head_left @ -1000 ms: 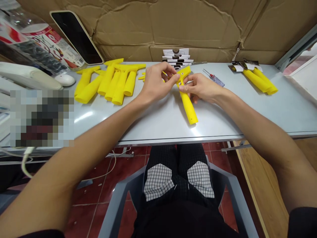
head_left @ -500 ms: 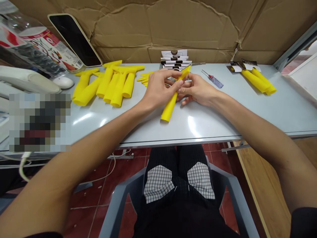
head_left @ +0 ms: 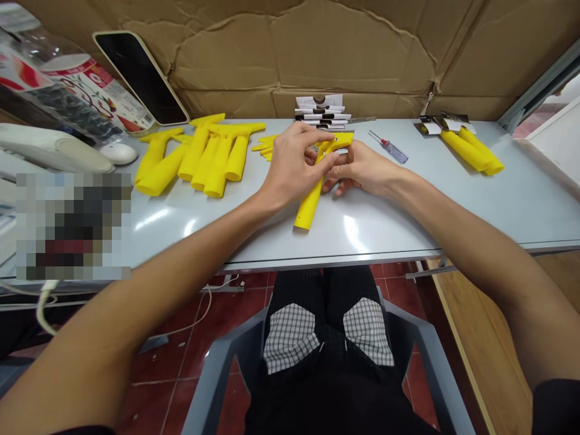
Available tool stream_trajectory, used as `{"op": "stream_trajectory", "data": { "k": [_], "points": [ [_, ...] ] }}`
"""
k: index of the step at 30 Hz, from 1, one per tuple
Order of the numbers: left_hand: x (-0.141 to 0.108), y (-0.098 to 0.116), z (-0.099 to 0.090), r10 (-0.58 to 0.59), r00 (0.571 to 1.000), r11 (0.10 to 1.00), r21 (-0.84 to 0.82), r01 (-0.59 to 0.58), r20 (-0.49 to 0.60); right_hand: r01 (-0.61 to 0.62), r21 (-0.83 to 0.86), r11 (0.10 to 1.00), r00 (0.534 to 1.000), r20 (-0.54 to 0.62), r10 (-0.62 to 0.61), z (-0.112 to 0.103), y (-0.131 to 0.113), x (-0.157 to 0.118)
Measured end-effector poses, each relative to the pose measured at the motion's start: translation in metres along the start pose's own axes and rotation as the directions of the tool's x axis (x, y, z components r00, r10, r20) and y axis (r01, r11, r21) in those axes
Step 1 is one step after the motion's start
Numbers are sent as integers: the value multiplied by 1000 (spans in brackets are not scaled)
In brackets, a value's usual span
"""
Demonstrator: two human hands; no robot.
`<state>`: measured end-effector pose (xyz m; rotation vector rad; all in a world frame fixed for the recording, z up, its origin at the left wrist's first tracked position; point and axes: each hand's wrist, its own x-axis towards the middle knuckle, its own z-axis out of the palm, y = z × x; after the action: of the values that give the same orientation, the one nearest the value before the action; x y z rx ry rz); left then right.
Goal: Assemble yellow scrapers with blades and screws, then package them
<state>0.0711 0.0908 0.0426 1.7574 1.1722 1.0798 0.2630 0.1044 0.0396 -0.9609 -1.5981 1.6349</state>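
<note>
"Item: yellow handle (head_left: 309, 208). Where do you have it?"

"Over the bench (head_left: 385, 229), between your hands. Left hand (head_left: 290, 163): fingers closed on its upper part, seemingly for control. Right hand (head_left: 369, 168): fingers curled round its right side, partly hidden, apparently bracing it."

"Your surroundings?"

"Screwdriver (head_left: 395, 151): just beyond your right hand, presumably for easy reach. Loose handles (head_left: 215, 175): grouped at your left, likely for order."

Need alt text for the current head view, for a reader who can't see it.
Two bare hands, left and right, hold a yellow handle over a table; more yellow handles lie left, a screwdriver right.
</note>
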Motion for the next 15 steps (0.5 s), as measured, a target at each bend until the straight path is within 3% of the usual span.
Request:
{"op": "stream_trajectory", "data": {
  "k": [10, 15],
  "points": [
    [12, -10, -11, 188, 978, 975, 138, -174, -91, 134, -325, 936, 984, -67, -164, 8, 4, 0],
    [11, 3, -18, 71, 993, 997, -14, -73, -92, 157, -423, 892, 966, -124, -228, 4, -1, -1]
  ]
}}
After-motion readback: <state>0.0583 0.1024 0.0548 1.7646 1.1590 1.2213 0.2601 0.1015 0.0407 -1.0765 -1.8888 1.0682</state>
